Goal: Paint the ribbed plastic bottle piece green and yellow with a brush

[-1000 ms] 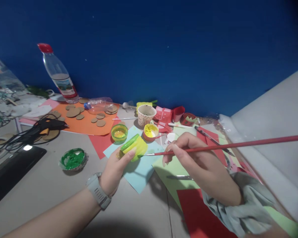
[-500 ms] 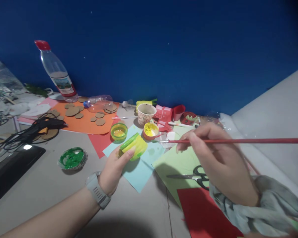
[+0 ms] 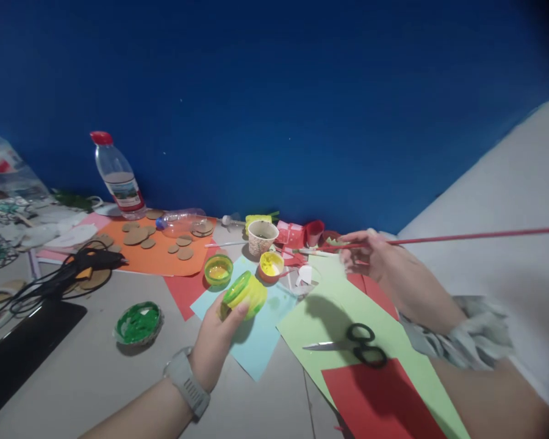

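Observation:
My left hand (image 3: 219, 332) is wrapped round a small yellow-painted cup (image 3: 251, 297) with a green rim, tilted so its opening faces up and left. Between the fingers of my right hand (image 3: 388, 268) is a long red paintbrush (image 3: 476, 236); its bristle end points left, near the paper cup (image 3: 262, 238). Below that cup stands a small tub of yellow paint (image 3: 271, 266). A green-rimmed dish with yellow paint (image 3: 218, 269) sits just behind the held cup. Light blue paper (image 3: 256, 347) lies beneath my left hand. Farther left is a dish of green paint (image 3: 138, 323).
Black-handled scissors (image 3: 368, 346) lie on light green paper (image 3: 302, 323), by red paper (image 3: 370, 396). A bottle (image 3: 124, 189) stands at the back left near cardboard discs (image 3: 136, 236). Black cables (image 3: 73, 268) and a black flat object (image 3: 36, 347) are at left. A blue wall (image 3: 274, 110) rises behind.
My right hand has drawn the paintbrush rightward, away from the yellow cup. The cup has turned, showing more of its opening. The whole scene sits lower in view, with the scissors now uncovered.

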Tool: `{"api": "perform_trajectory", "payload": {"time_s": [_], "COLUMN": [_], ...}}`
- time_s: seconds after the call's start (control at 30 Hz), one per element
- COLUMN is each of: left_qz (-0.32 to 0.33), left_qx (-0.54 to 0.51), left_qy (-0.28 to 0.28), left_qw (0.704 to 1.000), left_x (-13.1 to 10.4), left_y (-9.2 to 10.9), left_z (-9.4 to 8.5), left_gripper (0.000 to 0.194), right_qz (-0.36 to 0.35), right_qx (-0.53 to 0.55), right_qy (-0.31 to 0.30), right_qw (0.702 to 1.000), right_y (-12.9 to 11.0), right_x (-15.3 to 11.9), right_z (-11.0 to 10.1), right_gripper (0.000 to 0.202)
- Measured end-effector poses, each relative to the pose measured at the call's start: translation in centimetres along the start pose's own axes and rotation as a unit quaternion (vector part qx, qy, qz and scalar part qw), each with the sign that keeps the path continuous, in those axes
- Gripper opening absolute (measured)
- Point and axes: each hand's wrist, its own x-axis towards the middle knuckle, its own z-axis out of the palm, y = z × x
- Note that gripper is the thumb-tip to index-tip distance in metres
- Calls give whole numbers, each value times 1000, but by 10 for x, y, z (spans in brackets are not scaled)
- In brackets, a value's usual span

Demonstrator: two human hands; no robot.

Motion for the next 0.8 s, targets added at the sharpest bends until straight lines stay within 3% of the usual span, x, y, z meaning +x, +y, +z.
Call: {"api": "perform_trajectory", "payload": {"time_s": [0.13, 0.23, 0.37, 0.43, 0.5, 0.57, 0.67, 0.8], "left_qz": [-10, -13, -13, -14, -16, -14, -7, -29], "left_qx": [-12, -23, -36, -43, -52, -60, -65, -60], "left_qy": [12, 20, 20, 18, 13, 6, -4, -8], "left_qw": [1000, 999, 999, 999, 998, 998, 998, 998], "left_x": [-1, -2, -2, -2, -1, -1, -1, 0], "left_y": [4, 4, 0, -2, -3, -4, -5, -6], "left_z": [2, 2, -1, -2, -3, -3, -3, -3], "left_gripper": [43, 46, 45, 43, 40, 39, 40, 40], "right_qz": [-10, -39, -102, -169, -235, -344, -354, -338], "right_qx": [-39, -62, -40, -27, -23, -51, -74, -135], "right_qy": [59, 72, 55, 71, 35, -88, -144, -136], "right_qw": [997, 995, 992, 983, 971, 934, 921, 922], "right_y": [2, -10, -38, -47, -49, -44, -34, -31], "right_x": [19, 27, 14, -1, -17, -27, -29, -22], "right_z": [-10, -12, -2, 11, 28, 45, 63, 62], "right_gripper": [26, 25, 35, 32, 32, 24, 22, 24]}}
